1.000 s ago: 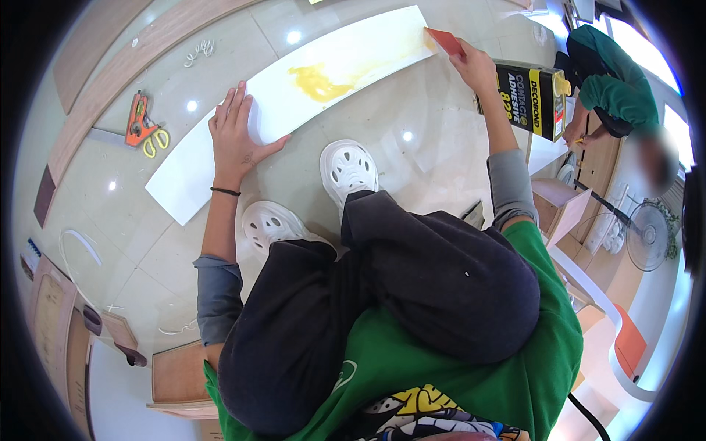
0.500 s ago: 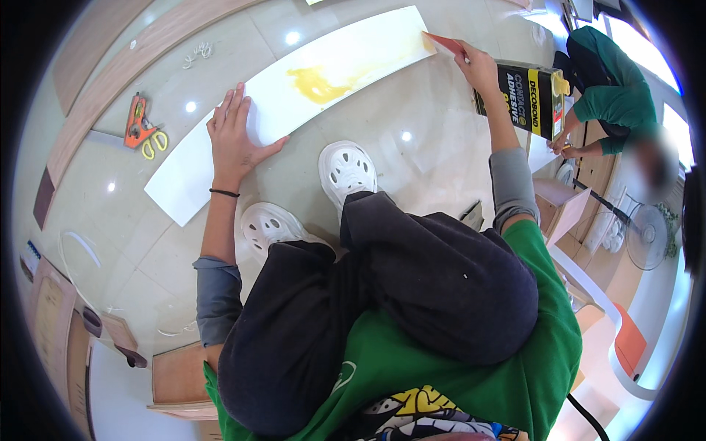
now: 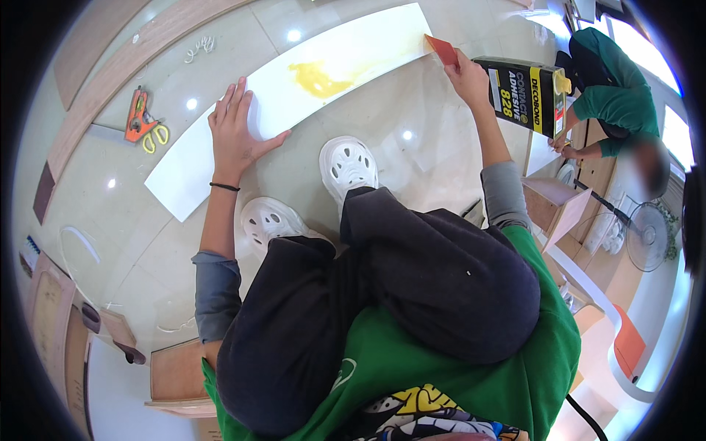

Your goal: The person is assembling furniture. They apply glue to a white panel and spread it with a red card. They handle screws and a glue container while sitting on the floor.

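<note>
A long white panel (image 3: 272, 88) lies on the tiled floor in front of my feet. Yellow adhesive (image 3: 318, 79) is smeared over its middle and thins out toward the right end. My left hand (image 3: 235, 132) rests on the panel's left part, fingers spread flat. My right hand (image 3: 469, 76) grips a reddish-orange spreader (image 3: 440, 50), whose edge meets the panel's right end. Just right of that hand stands a black and yellow adhesive can (image 3: 521, 92) with a yellow cap.
An orange-handled tool (image 3: 135, 116) and yellow-handled scissors (image 3: 155, 138) lie left of the panel. Curved wooden strips (image 3: 110, 95) run along the far left. At the right, a co-worker in green (image 3: 618, 95) bends over some work near a fan (image 3: 649, 237).
My right hand has shifted slightly left and down, and the spreader now shows more of its flat face. My left hand stays in place on the panel.
</note>
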The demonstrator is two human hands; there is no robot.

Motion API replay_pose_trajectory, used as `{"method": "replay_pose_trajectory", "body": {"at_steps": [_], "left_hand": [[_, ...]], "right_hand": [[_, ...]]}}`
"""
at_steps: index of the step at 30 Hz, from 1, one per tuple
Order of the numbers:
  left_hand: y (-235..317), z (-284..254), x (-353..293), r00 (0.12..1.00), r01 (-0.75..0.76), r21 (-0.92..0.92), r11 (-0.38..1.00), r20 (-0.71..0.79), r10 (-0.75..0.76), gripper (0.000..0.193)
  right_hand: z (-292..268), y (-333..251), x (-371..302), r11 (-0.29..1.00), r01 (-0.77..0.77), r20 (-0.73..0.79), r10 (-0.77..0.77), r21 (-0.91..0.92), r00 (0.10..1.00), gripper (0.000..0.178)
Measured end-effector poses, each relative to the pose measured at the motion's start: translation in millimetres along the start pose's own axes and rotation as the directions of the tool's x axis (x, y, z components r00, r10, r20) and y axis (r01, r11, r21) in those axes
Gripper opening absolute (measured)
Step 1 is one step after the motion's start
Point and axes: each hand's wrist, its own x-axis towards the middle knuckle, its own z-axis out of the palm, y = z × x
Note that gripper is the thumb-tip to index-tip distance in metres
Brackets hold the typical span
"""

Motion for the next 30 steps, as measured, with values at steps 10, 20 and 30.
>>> {"method": "replay_pose_trajectory", "body": {"at_steps": [10, 20, 30], "left_hand": [[-0.9, 2.6, -1.4, 1.000, 0.007, -0.010, 1.000, -0.009, -0.007, 0.085], [-0.5, 0.7, -0.7, 0.999, -0.019, -0.012, 1.000, -0.048, 0.019, 0.085], [-0.6, -0.1, -0.4, 0.999, -0.020, 0.017, 1.000, -0.032, 0.020, 0.085]], "right_hand": [[5.7, -66.8, -39.4, 0.979, 0.205, 0.041, -0.204, -0.013, 0.978, 0.040], [14.0, -105.8, -62.0, 0.970, 0.220, 0.023, -0.223, 0.108, 0.974, 0.044], [4.2, -164.4, -77.6, 0.925, 0.238, 0.128, -0.285, 0.298, 0.950, 0.039]]}}
